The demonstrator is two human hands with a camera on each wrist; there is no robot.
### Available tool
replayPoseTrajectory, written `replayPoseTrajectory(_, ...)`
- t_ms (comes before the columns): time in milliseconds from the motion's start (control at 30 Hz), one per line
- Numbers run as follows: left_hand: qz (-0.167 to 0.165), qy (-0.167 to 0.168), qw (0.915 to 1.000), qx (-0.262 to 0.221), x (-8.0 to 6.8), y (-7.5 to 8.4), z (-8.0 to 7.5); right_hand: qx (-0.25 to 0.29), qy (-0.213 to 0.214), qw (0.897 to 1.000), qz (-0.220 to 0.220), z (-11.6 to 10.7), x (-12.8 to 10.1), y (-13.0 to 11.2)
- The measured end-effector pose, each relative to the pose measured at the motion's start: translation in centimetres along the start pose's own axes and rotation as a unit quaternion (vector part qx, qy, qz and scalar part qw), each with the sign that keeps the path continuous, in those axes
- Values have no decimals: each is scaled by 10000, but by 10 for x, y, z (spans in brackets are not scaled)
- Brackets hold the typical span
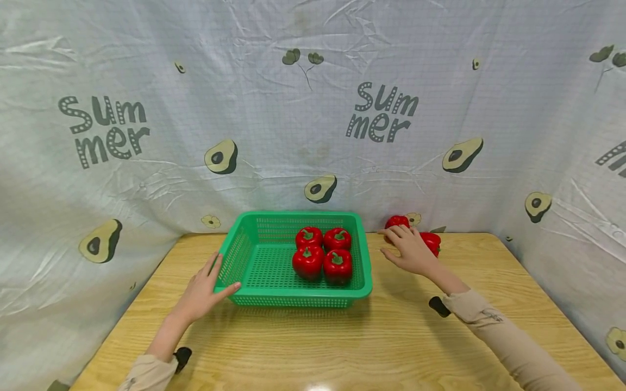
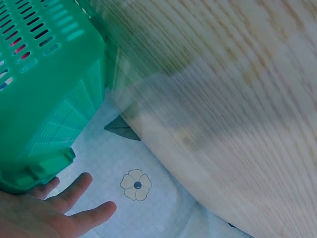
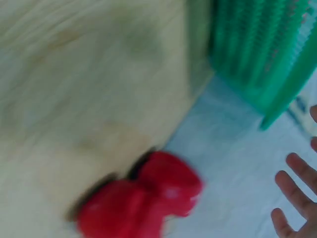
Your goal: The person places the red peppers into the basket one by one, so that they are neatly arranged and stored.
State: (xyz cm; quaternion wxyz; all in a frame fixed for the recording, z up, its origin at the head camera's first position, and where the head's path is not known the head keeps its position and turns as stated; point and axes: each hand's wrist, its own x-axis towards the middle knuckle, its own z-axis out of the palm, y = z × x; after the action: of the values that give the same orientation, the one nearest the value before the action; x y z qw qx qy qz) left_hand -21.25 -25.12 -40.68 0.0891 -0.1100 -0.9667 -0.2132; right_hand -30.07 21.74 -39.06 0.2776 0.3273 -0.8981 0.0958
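A green plastic basket [image 1: 244,247] stands on the wooden table [image 1: 313,347] with several red bell peppers [image 1: 323,252] in its right half. My left hand [image 1: 205,290] rests with straight fingers against the basket's left front corner [image 2: 44,163], thumb at the front rim. My right hand [image 1: 408,250] hovers with fingers spread just right of the basket, over two more red peppers [image 1: 397,221] at the table's back edge. The right wrist view shows these two peppers [image 3: 138,201] blurred, with my fingertips [image 3: 294,198] apart from them.
A white cloth printed with avocados and "Summer" [image 1: 381,111] hangs close behind and around the table. The table's back edge [image 2: 148,139] meets the cloth right behind the basket.
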Motion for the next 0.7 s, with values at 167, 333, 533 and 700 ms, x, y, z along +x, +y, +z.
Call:
replayPoseTrajectory(167, -11, -13, 10000, -39, 0, 0, 0, -7, 91, 9984, 561, 5, -21, 27)
replayPoseTrajectory(333, -36, -38, 10000, -80, 0, 1, -1, -186, 272, 9952, 917, 9, -37, 51)
replayPoseTrajectory(533, -32, -33, 10000, -68, -1, 1, -1, -397, 372, 9909, 1235, 12, -52, 70)
replayPoseTrajectory(700, -40, -42, 10000, -55, -1, 1, -1, -234, -93, 9834, 1799, 12, -63, 83)
